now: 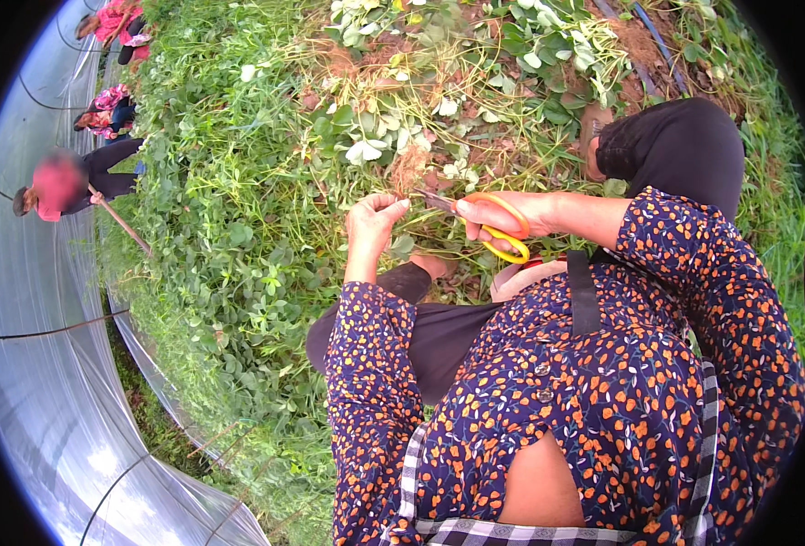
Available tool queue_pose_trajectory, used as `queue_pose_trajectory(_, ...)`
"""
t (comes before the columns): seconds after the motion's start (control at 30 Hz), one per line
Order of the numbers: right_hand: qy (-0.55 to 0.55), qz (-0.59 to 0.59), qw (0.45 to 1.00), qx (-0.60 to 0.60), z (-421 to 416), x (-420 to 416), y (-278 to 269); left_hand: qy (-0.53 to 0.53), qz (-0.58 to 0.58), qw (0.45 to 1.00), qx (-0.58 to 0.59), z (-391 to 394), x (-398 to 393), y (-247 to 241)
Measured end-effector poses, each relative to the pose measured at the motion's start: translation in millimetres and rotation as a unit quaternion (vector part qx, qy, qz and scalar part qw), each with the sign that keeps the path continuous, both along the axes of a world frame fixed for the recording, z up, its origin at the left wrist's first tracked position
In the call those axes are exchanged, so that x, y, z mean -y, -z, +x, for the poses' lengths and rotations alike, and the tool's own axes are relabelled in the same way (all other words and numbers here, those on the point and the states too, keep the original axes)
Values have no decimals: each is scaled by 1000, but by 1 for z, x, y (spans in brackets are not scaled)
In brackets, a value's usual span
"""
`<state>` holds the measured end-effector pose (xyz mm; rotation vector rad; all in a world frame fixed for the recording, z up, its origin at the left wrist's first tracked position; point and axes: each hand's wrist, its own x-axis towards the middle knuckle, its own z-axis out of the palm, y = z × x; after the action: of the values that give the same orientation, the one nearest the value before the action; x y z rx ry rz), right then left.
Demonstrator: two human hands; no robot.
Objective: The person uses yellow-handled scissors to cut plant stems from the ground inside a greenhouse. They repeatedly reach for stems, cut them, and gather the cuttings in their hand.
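My left hand (373, 220) has its thumb and fingertips pinched together on a small plant with a tuft of brown roots (410, 167). The roots point away from me, just beyond the fingertips. In my right hand (501, 213) is a pair of scissors (443, 203) with orange and yellow handles. Its blades point left, close to the root tuft and my left fingertips. Whether the blades touch the plant is too small to tell. Pulled leafy plants (368, 136) with pale leaf undersides and long runners lie on the ground before me.
Dense green plants and grass (238, 225) spread to my left. A person in red (61, 181) stands there with a long wooden handle (121, 222); others sit farther off. Clear plastic sheeting (40, 382) on hoops runs along the left. A blue strip (658, 44) lies at the upper right.
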<state>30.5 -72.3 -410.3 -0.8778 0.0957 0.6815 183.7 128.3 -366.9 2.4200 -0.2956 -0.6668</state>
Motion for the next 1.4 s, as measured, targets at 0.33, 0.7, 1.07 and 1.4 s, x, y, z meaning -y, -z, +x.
queue_pose_trajectory(0.33, 172, -221, 950, 137, 11, 3, 5, -36, -29, 997, -64, 8, -1, -3)
queue_pose_trajectory(0.7, 91, -508, 793, 324, 35, 31, -7, 199, -62, 978, -20, -26, 49, -29)
queue_pose_trajectory(1.07, 91, -638, 759, 86, 31, 84, 27, -101, -105, 989, -9, 23, -23, -71)
queue_pose_trajectory(1.4, -9, -236, 939, 251, 14, 28, -33, -123, -161, 979, -19, 39, -24, -52)
